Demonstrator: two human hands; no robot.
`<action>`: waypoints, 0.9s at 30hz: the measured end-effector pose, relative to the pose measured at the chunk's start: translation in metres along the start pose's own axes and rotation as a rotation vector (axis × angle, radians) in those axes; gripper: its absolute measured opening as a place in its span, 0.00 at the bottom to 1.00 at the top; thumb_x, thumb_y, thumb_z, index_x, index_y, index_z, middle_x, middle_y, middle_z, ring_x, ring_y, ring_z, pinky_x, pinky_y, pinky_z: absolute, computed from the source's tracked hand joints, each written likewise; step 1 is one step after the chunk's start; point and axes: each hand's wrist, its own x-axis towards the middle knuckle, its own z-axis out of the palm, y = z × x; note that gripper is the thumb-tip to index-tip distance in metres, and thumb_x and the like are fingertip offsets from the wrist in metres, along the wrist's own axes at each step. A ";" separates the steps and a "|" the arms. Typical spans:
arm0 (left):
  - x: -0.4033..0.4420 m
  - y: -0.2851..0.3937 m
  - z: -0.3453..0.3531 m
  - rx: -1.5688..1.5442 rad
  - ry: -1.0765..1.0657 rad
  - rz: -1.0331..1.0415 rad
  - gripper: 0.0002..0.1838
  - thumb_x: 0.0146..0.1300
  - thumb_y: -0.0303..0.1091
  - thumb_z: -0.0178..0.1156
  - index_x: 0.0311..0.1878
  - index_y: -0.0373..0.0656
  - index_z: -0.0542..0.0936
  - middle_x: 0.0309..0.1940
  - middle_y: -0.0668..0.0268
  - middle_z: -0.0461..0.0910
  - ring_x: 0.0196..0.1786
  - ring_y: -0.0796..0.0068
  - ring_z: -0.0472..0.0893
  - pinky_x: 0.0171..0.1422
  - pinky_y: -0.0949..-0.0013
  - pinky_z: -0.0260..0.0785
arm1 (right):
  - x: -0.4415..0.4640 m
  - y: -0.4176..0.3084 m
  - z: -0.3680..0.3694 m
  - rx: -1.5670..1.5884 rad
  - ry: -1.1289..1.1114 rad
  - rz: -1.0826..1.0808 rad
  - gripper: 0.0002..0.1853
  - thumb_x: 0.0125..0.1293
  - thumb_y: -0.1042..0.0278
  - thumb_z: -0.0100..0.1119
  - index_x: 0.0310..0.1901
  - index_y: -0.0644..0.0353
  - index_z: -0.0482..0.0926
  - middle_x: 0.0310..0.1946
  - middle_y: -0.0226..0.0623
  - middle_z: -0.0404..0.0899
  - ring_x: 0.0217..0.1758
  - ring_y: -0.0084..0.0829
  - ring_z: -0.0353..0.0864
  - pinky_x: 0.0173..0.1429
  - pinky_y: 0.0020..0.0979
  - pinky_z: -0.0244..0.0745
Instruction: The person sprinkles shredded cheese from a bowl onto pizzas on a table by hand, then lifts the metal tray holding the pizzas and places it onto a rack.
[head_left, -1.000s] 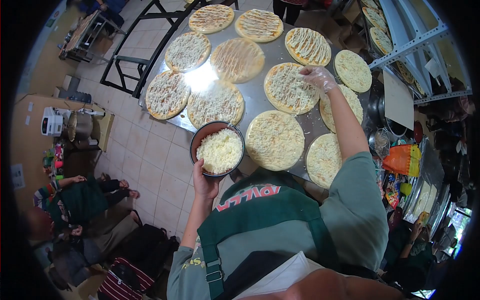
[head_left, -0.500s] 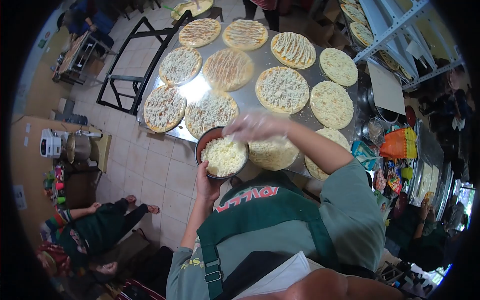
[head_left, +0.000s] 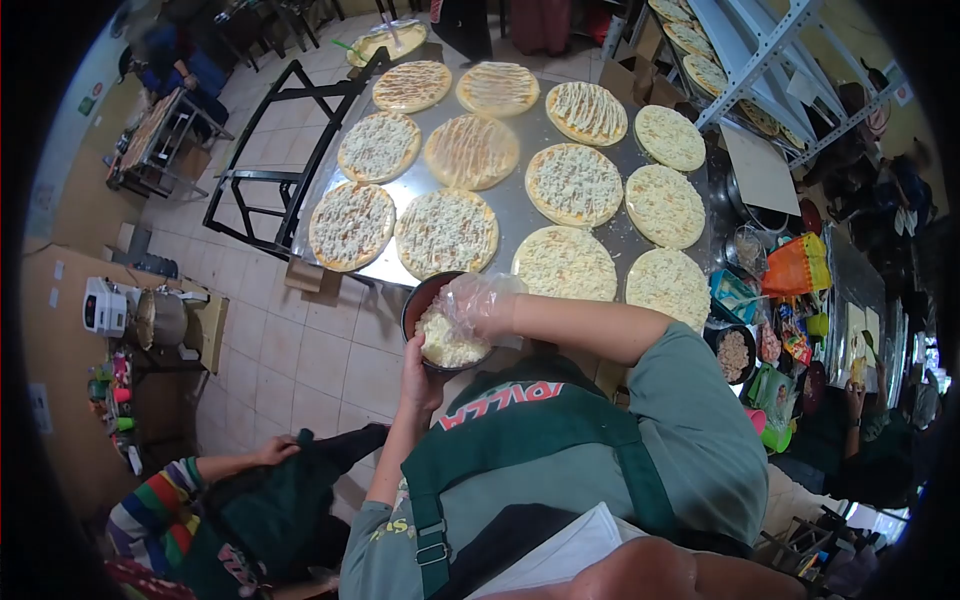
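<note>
On the steel table [head_left: 512, 217], eight pizzas [head_left: 446, 231] are topped; four sauce-striped pizzas [head_left: 471, 152] lack grated cheese [head_left: 446, 346]. Our left hand [head_left: 420, 377] curls around its pan [head_left: 414, 303] near the table edge; our gloved right hand [head_left: 486, 306] dips in, its grip too hidden to tell.

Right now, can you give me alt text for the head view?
A right hand in a clear plastic glove reaches into a deep round pan of grated cheese, which the left hand holds. Beyond, twelve round pizzas cover a shiny metal table, some striped with sauce, others strewn with cheese.
</note>
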 end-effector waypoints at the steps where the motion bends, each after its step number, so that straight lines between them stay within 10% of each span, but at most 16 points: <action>1: 0.000 0.001 -0.005 -0.004 0.001 0.008 0.29 0.59 0.53 0.39 0.60 0.46 0.62 0.56 0.61 0.67 0.56 0.63 0.69 0.58 0.53 0.63 | 0.004 -0.007 -0.003 -0.005 -0.001 -0.007 0.24 0.53 0.50 0.52 0.41 0.65 0.73 0.40 0.52 0.74 0.45 0.44 0.74 0.48 0.40 0.68; 3: 0.001 0.001 -0.020 -0.056 0.015 -0.016 0.28 0.60 0.52 0.41 0.59 0.45 0.61 0.54 0.62 0.67 0.54 0.64 0.70 0.56 0.53 0.64 | 0.012 -0.043 -0.040 0.051 -0.407 0.203 0.22 0.54 0.53 0.52 0.45 0.61 0.72 0.42 0.49 0.73 0.47 0.42 0.73 0.50 0.39 0.67; 15: -0.003 0.018 -0.046 -0.100 0.036 0.019 0.28 0.60 0.55 0.38 0.57 0.46 0.66 0.53 0.62 0.69 0.55 0.63 0.70 0.55 0.52 0.65 | 0.052 -0.038 -0.001 0.447 -0.089 0.138 0.20 0.48 0.57 0.57 0.44 0.55 0.75 0.41 0.40 0.76 0.45 0.42 0.75 0.49 0.35 0.68; 19: 0.018 0.040 -0.035 -0.102 0.038 0.049 0.28 0.62 0.54 0.36 0.59 0.45 0.64 0.54 0.63 0.68 0.55 0.64 0.69 0.58 0.58 0.62 | 0.063 0.009 -0.008 1.419 -0.013 0.202 0.17 0.49 0.72 0.60 0.43 0.62 0.74 0.38 0.35 0.76 0.43 0.29 0.76 0.48 0.29 0.70; 27: 0.096 0.078 -0.023 -0.128 0.021 0.037 0.27 0.61 0.51 0.38 0.58 0.43 0.64 0.54 0.62 0.70 0.55 0.66 0.70 0.58 0.62 0.61 | 0.071 0.123 -0.036 2.158 0.162 0.361 0.16 0.55 0.73 0.58 0.45 0.64 0.69 0.39 0.36 0.75 0.43 0.28 0.77 0.47 0.25 0.73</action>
